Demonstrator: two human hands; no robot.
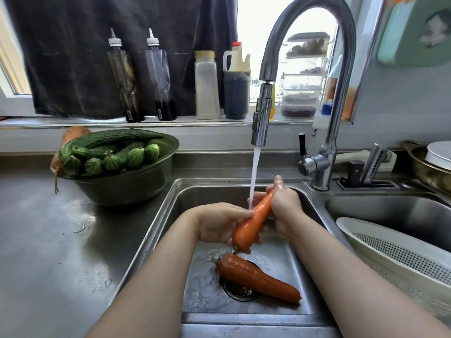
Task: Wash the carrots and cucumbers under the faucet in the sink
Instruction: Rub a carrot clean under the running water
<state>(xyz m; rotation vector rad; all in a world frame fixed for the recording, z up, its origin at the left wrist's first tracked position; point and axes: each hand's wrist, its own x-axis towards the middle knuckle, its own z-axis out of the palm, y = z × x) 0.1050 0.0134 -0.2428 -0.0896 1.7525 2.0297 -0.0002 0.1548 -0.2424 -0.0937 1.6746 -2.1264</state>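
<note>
— What are the hands doing?
— Both hold one carrot under the faucet. The left hand wraps its fat end. The right hand grips its thin tip. Water from the faucet hits the middle.
— Could it go wrong?
— I think so. The carrot is wet, smooth and shiny, so it may slip out and bump the second carrot below the faucet. That one lies across the round drain and may block the water.
— What else?
— The sink is hard, shiny steel. The cucumbers sit left of the faucet in a round green bowl. They are long, dark green and bumpy, piled high, so one could roll off if the bowl gets knocked.
</note>
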